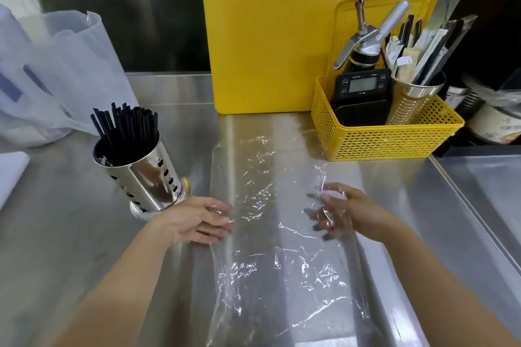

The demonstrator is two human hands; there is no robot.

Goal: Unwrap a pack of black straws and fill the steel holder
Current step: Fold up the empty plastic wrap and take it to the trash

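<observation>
The left hand lies low over the steel surface. Its fingers are straight and close together and point to the right. The left edge of the clear wrap covers their tips.

The right hand faces it from the other side. Its fingers are spread and loosely bent, and the right edge of the film is draped over them and over the thumb. I cannot tell whether they pinch the film or only lie under it.

The wrap is a crinkled, flattened sheet spread on the surface. It runs between the two sets of fingers, beyond them and back toward the person.

The steel holder stands just behind and to the outside of the left fingers, near the back of that hand. It looks tilted in the wide-angle view, and I cannot tell whether it touches the hand. The black straws stand upright in it as a bundle and rise well above its rim.

Far beyond the right fingers a yellow basket sits on the surface, just past the far right corner of the wrap. It holds a digital scale, a metal-headed dispenser and a perforated steel cup full of paper-wrapped sticks. A yellow cutting board stands upright behind the wrap, straight beyond the gap between the fingers. Well beyond the left fingers, past the holder, stand translucent plastic bags.
</observation>
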